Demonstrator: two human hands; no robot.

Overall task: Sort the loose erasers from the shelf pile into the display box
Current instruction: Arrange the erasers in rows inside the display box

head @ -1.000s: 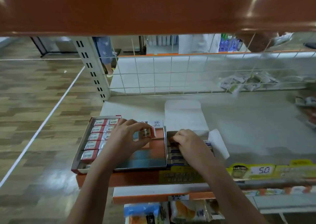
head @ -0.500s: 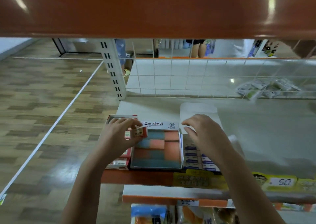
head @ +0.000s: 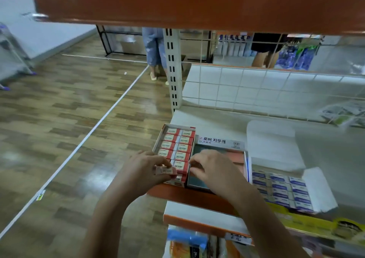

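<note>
My left hand (head: 145, 169) pinches a small red-and-white eraser (head: 166, 171) at the near end of the red display box (head: 162, 139), which holds two rows of the same erasers (head: 178, 145). My right hand (head: 214, 170) hovers with curled fingers over the middle box (head: 240, 155) of orange and teal erasers, its fingertips next to the red box's near right corner. I cannot see anything held in the right hand.
A white open box of blue-labelled erasers (head: 282, 186) lies to the right on the grey shelf (head: 325, 155). An orange shelf (head: 197, 3) hangs overhead. A wire grid (head: 256, 88) backs the shelf. Two people (head: 155, 52) stand beyond it. Packaged goods (head: 187, 242) sit below.
My left hand has carried the eraser left and nearer, to the front of the red box. My right hand left the blue-eraser box and came over the middle box. The view shifted left.
</note>
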